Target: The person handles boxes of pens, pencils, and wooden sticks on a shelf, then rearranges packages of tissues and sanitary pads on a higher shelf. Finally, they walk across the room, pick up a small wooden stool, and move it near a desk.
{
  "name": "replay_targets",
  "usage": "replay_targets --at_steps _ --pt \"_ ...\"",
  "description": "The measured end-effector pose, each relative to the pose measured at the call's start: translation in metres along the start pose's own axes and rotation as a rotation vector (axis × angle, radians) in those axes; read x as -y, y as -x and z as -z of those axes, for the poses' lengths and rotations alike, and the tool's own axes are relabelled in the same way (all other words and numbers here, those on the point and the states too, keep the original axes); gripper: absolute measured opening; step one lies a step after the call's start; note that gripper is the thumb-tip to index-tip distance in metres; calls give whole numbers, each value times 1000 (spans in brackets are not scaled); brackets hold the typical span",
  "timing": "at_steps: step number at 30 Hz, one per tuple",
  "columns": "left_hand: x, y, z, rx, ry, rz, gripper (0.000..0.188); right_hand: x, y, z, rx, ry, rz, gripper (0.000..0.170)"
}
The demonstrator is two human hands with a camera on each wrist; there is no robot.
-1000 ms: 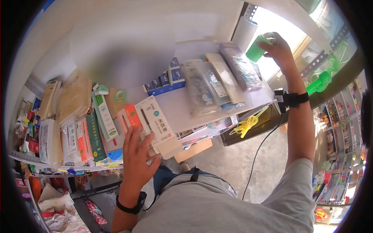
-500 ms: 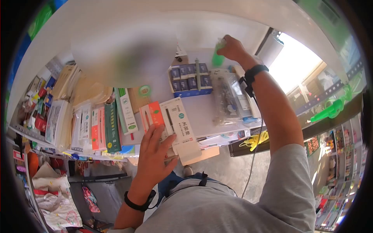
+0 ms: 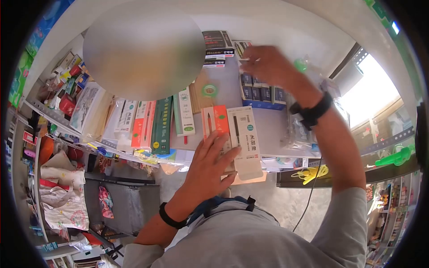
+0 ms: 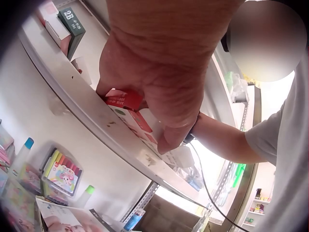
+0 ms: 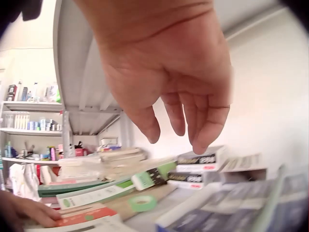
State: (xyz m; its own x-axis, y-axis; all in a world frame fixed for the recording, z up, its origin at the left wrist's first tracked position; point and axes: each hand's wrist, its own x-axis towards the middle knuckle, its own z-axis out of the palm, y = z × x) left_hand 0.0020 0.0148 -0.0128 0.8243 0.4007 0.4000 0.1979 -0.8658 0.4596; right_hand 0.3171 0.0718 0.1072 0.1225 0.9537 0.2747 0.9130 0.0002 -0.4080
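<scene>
My left hand (image 3: 208,158) lies with fingers spread on a red-and-white box with a pencil picture (image 3: 216,119), at the shelf's front edge. Right beside it is a white box with a pen picture (image 3: 244,134), its end flap open. My right hand (image 3: 275,67), blurred, reaches over a blue tray of small dark-blue boxes (image 3: 263,94). In the right wrist view its fingers (image 5: 215,123) hang loosely bent with nothing between them. A green container (image 3: 300,65) stands behind the right forearm. Near the back wall are stacked black-and-white boxes (image 3: 219,44).
A green tape roll (image 3: 209,90) lies left of the blue tray. Upright pencil boxes, one of them dark green (image 3: 161,127), line the shelf's left part. Clear plastic packs (image 3: 299,129) are at the right, partly behind the forearm. A cable (image 3: 308,196) hangs below the right arm.
My right hand carried the green container from the right to the back of the shelf, let it go and moved left over the blue tray. The view has turned left; my left hand stays on the box.
</scene>
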Motion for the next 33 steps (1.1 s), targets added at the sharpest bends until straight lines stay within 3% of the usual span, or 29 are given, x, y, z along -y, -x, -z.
replay_targets --at_steps 1,4,10,13,15,17,21,24,27,30,33 --pt "-1 0 1 8 -4 5 67 14 -5 -19 110 16 44 43" --pt "-4 -3 5 21 -15 22 67 39 -18 -93 127 102 160 40" --pt "-5 -2 3 12 -24 25 64 37 -27 -118 247 135 151 34" --pt "-5 -2 4 16 -41 9 64 31 -19 -86 134 56 166 39" --pt "-4 -1 3 14 -35 6 64 20 -13 -39 36 54 58 46" --pt "-2 0 3 15 -29 -3 64 -14 -4 14 9 -192 -182 49" --pt "-2 0 2 3 -35 -11 64 -129 9 113 -165 156 -305 47" --pt "-2 0 2 6 -31 -8 64 -143 36 146 -165 40 -576 51" --pt "-2 0 0 -1 -15 -1 63 -144 41 138 -139 -85 -544 54" --pt "-2 -2 0 -4 -13 -3 62 -137 26 122 -134 18 -461 55" --pt "-1 -1 0 -2 -9 1 62 -159 19 99 -151 349 -282 61"
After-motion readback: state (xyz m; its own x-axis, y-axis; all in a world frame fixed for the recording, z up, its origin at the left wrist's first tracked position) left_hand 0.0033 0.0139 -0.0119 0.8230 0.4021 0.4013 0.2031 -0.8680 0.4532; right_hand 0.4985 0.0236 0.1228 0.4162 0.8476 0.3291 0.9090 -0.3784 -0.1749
